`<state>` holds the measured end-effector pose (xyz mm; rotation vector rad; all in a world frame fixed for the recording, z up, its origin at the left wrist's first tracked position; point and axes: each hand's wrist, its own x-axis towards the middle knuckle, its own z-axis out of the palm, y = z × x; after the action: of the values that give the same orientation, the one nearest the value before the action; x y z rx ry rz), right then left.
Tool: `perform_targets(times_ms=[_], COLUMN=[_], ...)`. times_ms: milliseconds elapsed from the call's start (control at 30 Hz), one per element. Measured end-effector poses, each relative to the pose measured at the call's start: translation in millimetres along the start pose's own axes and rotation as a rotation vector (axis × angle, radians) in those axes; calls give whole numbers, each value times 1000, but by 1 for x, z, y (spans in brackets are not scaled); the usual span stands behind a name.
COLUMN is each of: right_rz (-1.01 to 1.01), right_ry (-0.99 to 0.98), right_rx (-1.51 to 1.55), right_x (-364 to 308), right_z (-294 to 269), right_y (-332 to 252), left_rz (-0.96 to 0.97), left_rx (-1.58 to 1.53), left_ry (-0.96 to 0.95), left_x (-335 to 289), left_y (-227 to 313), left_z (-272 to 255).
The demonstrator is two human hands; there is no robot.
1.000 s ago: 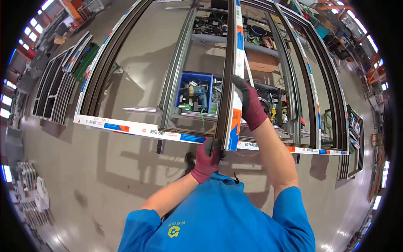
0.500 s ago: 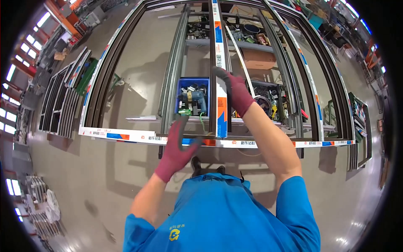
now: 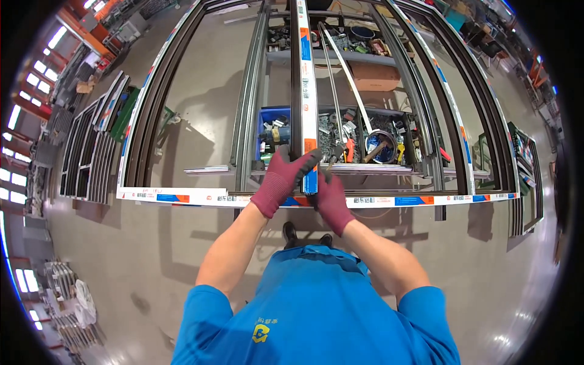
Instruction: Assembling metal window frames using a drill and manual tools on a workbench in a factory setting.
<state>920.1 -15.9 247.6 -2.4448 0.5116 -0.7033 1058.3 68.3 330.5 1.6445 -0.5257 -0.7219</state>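
A long window-frame bar (image 3: 309,91), dark on one side and covered with white, orange and blue film on the other, runs away from me across the large frame (image 3: 377,201). Its near end lies at the frame's near rail. My left hand (image 3: 283,176), in a maroon glove with dark fingers, is closed over the bar just short of that end. Gloved the same way, my right hand (image 3: 333,198) is closed against the right side of the bar's end; its fingertips are partly hidden.
Below the frame, a blue bin (image 3: 266,115) holds a power drill. Beside it are bins of loose metal fittings (image 3: 348,125) and a round container (image 3: 381,146). A cardboard box (image 3: 374,77) lies farther back. Frames lean at left (image 3: 85,155) and right (image 3: 528,176).
The bar's near end has shifted left. My right hand has come down from farther up the bar to its near end, and my left hand has moved from beside the bar onto it.
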Motion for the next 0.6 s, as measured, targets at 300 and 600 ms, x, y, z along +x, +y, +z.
perform_targets(times_ms=[300, 600], right_rz=[859, 238], right_ry=[-146, -125], right_rx=[1250, 197], right_x=[-22, -72], right_z=[-24, -59], right_y=[-21, -14], left_rz=[-13, -20], left_rx=[-38, -90], left_ry=[-13, 36], left_x=[-6, -5], left_y=[-9, 12], left_z=[-3, -48])
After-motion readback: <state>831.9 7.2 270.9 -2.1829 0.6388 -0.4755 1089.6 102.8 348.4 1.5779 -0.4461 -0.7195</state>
